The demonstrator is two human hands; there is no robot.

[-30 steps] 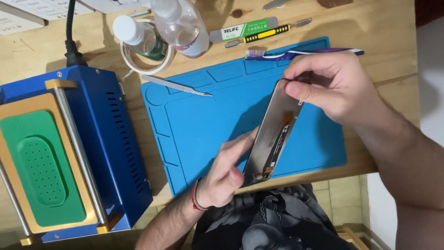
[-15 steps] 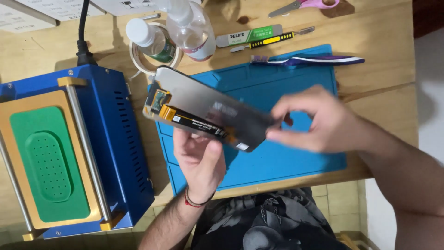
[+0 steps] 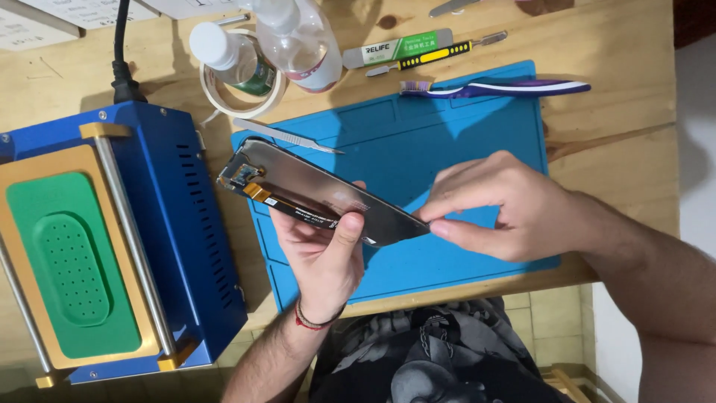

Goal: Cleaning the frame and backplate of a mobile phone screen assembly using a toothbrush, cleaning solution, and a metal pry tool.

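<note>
Since half a second ago the flat dark phone display panel with a glossy face (image 3: 321,195) has sunk a little lower over the mat and tilted so that its left end sits higher, and the right hand (image 3: 514,209) has shifted to its lower right corner; a second ago the panel stood nearly on edge. The panel hangs in the air above the left half of the blue silicone work mat with moulded compartments (image 3: 447,142); an orange flex strip runs along its near edge. The left hand (image 3: 321,257) cradles it from below, palm up, thumb pressed on the near edge and fingers curled under; the right hand's thumb and forefinger are pinched narrowly on the panel's corner, the other fingers folded.

On the mat's upper left lies a thin metal blade tool (image 3: 287,136); across its top edge rests a purple and white toothbrush (image 3: 496,89).

Beyond the mat stands a small clear bottle with a white cap (image 3: 227,54) inside a ring of pale tape (image 3: 242,93), and beside it a larger clear plastic bottle (image 3: 298,41); whether liquid is in either I cannot tell. Near them lie a green-labelled flat metal tool (image 3: 399,51) and a yellow and black handled tool (image 3: 436,56).

To the left sits a blue metal box machine with a green perforated pad (image 3: 112,239), a black cable rising from it; everything rests on a pale wooden table (image 3: 611,45); tiled floor shows below.
</note>
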